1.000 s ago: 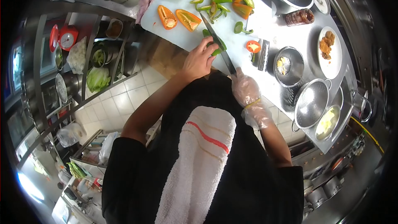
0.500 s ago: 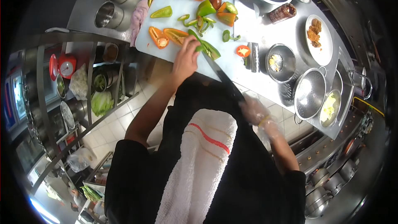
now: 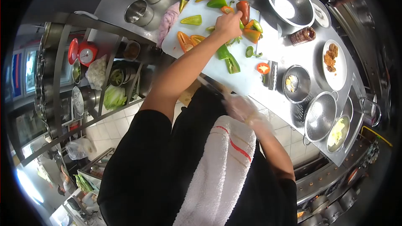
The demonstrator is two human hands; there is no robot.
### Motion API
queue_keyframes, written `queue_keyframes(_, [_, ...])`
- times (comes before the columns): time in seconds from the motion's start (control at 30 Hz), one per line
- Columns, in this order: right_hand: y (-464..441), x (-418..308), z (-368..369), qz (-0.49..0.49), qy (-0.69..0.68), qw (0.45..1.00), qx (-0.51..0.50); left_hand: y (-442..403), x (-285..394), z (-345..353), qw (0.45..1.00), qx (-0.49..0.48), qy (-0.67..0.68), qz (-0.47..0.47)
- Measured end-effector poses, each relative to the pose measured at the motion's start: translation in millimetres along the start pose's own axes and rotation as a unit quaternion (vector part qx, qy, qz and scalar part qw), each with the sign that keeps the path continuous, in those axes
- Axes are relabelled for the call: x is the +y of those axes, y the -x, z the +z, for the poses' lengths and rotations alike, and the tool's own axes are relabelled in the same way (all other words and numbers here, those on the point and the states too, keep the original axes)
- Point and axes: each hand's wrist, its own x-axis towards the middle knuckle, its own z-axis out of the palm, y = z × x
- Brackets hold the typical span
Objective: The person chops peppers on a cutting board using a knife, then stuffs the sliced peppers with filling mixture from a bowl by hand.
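Observation:
My left hand (image 3: 228, 25) is over the far part of the white cutting board (image 3: 205, 67), fingers closed near a red pepper piece (image 3: 243, 11) and green pieces; what they grip, if anything, is hidden. My gloved right hand (image 3: 238, 106) holds a knife (image 3: 211, 85) at the board's near edge, blurred. Green pepper halves (image 3: 233, 64) lie at the board's middle. Orange pepper halves (image 3: 184, 42) lie at its left, partly behind my left arm. A cut red piece (image 3: 263, 68) is at the right edge.
A pink cloth (image 3: 168, 24) lies left of the board, beside metal pots (image 3: 138, 13). To the right are a small bowl (image 3: 296, 84), a jar (image 3: 302, 36), a plate of brown food (image 3: 334, 65) and colanders (image 3: 320, 117). A shelf (image 3: 106, 73) stands at left.
My left hand has left the green halves and reached to the far side of the board. The knife has come off the board toward my body with my right hand.

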Motion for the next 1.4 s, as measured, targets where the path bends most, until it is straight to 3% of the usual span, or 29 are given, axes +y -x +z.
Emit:
queue_keyframes(0.1, [-59,-18,19,-0.036,-0.041,0.998,0.018,16,-16,-17,0.953,0.188,0.239,0.001])
queue_keyframes(0.17, [-91,-21,21,-0.012,-0.018,1.0,0.007,29,-56,-36,0.895,0.283,0.325,0.114])
queue_keyframes(0.23, [-104,-17,24,0.008,0.007,1.0,-0.004,80,-79,-79,0.893,0.185,0.409,0.022])
queue_keyframes(0.3, [-105,3,19,-0.172,0.025,0.958,0.23,114,-110,-70,0.897,0.195,0.396,-0.032])
queue_keyframes(0.37, [-108,21,7,-0.032,0.003,0.996,0.089,143,-110,-42,0.904,0.23,0.361,-0.007])
queue_keyframes(0.47, [-96,38,-13,-0.037,0.089,0.989,0.11,161,-103,1,0.941,0.254,0.214,0.07])
queue_keyframes(0.5, [-93,37,-22,0.048,0.016,0.993,0.106,165,-100,8,0.96,0.191,0.195,0.068])
queue_keyframes(0.53, [-89,39,-27,0.135,-0.056,0.984,0.103,169,-95,15,0.959,0.19,0.2,0.066])
queue_keyframes(0.57, [-86,50,-22,0.138,-0.052,0.984,0.1,173,-88,22,0.953,0.187,0.231,0.058])
queue_keyframes(0.63, [-79,59,-15,0.052,0.116,0.978,0.163,175,-83,30,0.941,0.194,0.267,0.069])
queue_keyframes(0.73, [-50,24,-21,0.123,0.065,0.982,0.126,179,-77,33,0.943,0.203,0.264,0.021])
queue_keyframes(0.87, [-27,2,-12,0.121,0.087,0.981,0.125,174,-70,30,0.953,0.202,0.226,-0.003])
queue_keyframes(1.03, [-30,18,12,0.018,0.122,0.983,0.136,169,-69,30,0.958,0.19,0.216,-0.004])
queue_keyframes(1.13, [-57,7,14,0.097,0.043,0.986,0.13,169,-69,35,0.952,0.223,0.21,0.01])
queue_keyframes(1.2, [-91,16,22,-0.031,0.108,0.983,0.148,171,-69,39,0.951,0.223,0.216,0.008])
queue_keyframes(1.33, [-130,19,23,-0.008,0.021,0.989,0.145,171,-79,51,0.929,0.247,0.274,0.02])
queue_keyframes(1.4, [-105,29,15,-0.131,0.072,0.979,0.141,170,-84,60,0.918,0.257,0.3,0.021])
